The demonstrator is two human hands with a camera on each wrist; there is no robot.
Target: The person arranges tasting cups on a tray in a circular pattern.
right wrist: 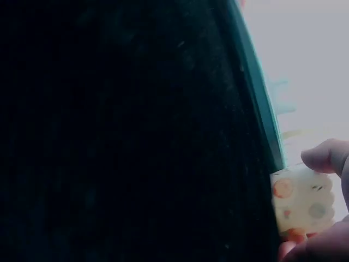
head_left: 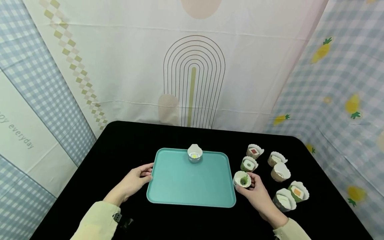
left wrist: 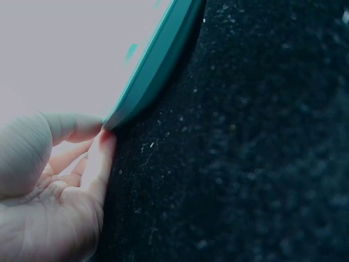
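Observation:
A teal rectangular tray (head_left: 192, 186) lies on the black table. At its left edge my left hand (head_left: 134, 180) pinches the rim, thumb and fingertip meeting at the tray's edge (left wrist: 163, 65) in the left wrist view. My right hand (head_left: 255, 193) holds a paper baking cup (head_left: 238, 178) with something green inside, beside the tray's right edge. In the right wrist view the cup's patterned side (right wrist: 302, 199) shows between thumb and fingers. Another paper cup (head_left: 195, 158), with a yellow spot inside, sits at the tray's back edge.
Right of the tray stand several more paper cups: one with a red piece (head_left: 254, 151), one with a green-marked white piece (head_left: 249, 164), one with an orange piece (head_left: 298, 191), and others (head_left: 280, 171) with pale insides. Patterned cloths (head_left: 135, 66) hang behind the table and at both sides.

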